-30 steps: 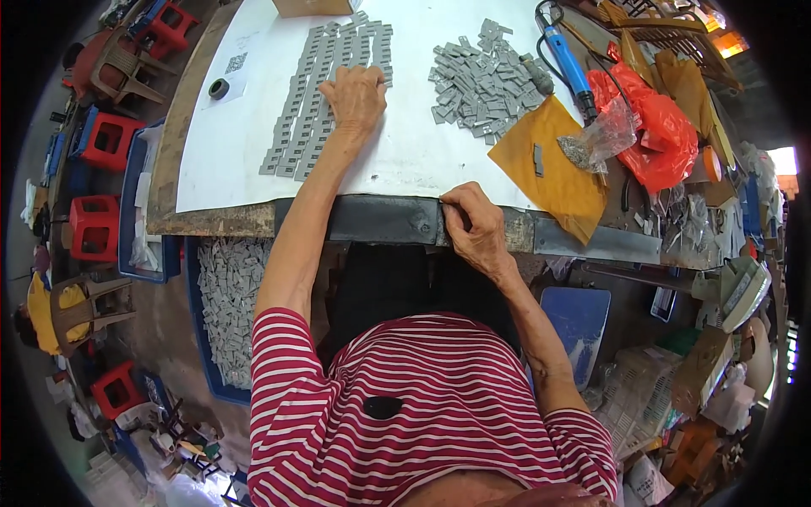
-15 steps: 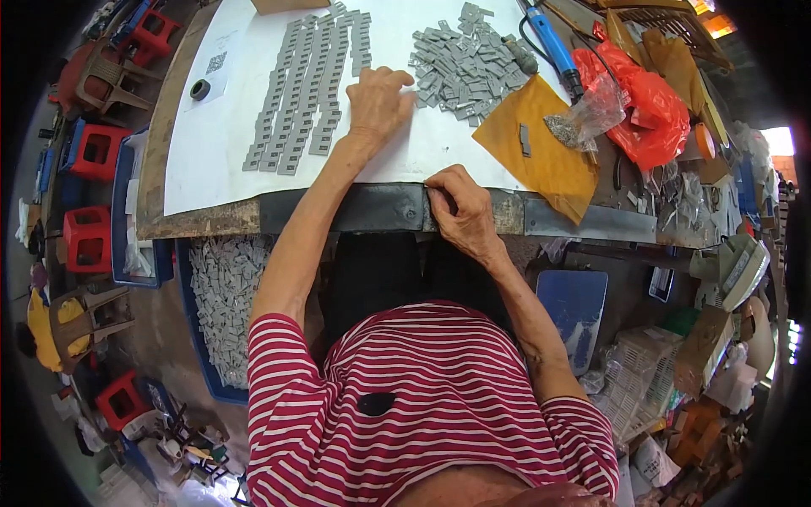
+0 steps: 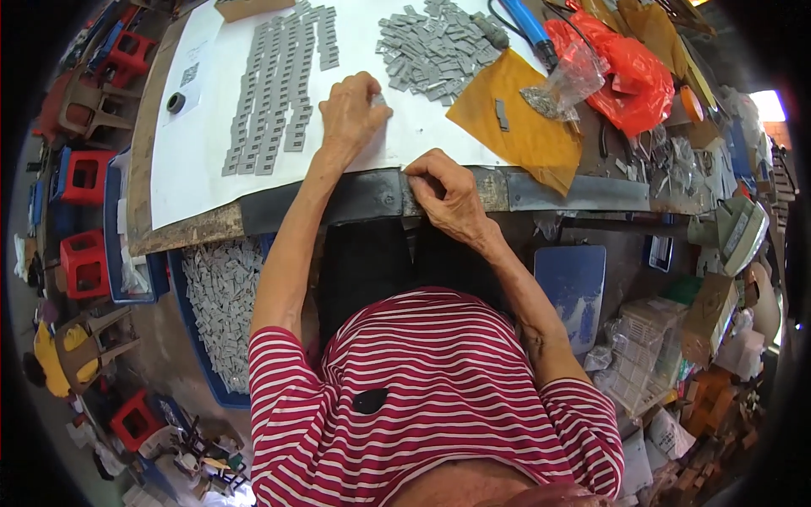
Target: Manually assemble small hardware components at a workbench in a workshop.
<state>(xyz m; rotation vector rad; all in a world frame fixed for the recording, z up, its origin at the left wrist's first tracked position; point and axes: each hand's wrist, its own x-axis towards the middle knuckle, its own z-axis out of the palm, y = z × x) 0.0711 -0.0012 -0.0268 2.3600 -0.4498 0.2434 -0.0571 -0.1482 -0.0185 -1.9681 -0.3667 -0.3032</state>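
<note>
On the white paper sheet covering the desk, the left hand sits palm down with fingers curled, and a small flat grey plastic piece is peeking out at its fingertips, so it looks pinched there, though I can't really tell how firmly. Right beside that hand, to its left, are the neat rows of the same grey pieces lined up in columns. Up past the fingertips, toward the far side, is the loose heap of grey pieces, near but not touching the hand.

The right hand is lower down at the near edge of the desk, fingers bent and gripping the dark metal edge strip; nothing else shows in it. The 2 hands are close together, with the right just below and to the right of the left.

Off to the right there's a yellow-brown paper envelope with 1 grey piece on it, a clear plastic bag and a red plastic bag. Under the desk on the left, a blue crate full of grey pieces.
</note>
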